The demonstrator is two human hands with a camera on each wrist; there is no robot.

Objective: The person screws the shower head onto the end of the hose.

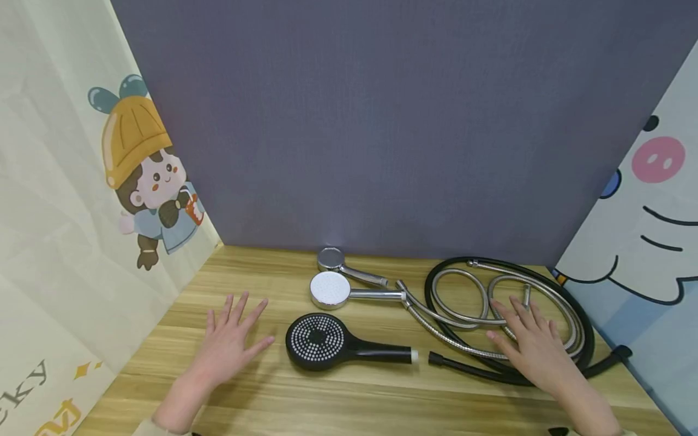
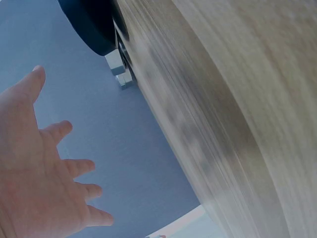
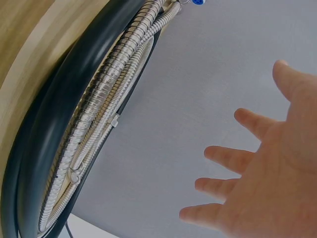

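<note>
My left hand [image 1: 226, 348] hovers with fingers spread, to the left of a black shower head [image 1: 316, 341] that lies face up, handle to the right. Behind that one are a chrome shower head with a white face [image 1: 330, 289] and a smaller chrome shower head [image 1: 330, 259]. My right hand [image 1: 537, 351], fingers also spread, is held above coiled hoses: a black hose [image 1: 586, 339] and silver metal hoses [image 1: 460, 318]. In the wrist views a gap shows between the left palm [image 2: 39, 173] and the wood, and between the right palm [image 3: 277, 168] and the coils. Both hands hold nothing.
A wood-grain tabletop [image 1: 262, 393] carries everything. At its back edge stands a grey-blue panel [image 1: 371, 133]. Cartoon-printed sheets flank it: a left sheet [image 1: 49, 181] and a right sheet [image 1: 654, 254]. The black hose end [image 1: 436, 359] lies near the black shower head's handle.
</note>
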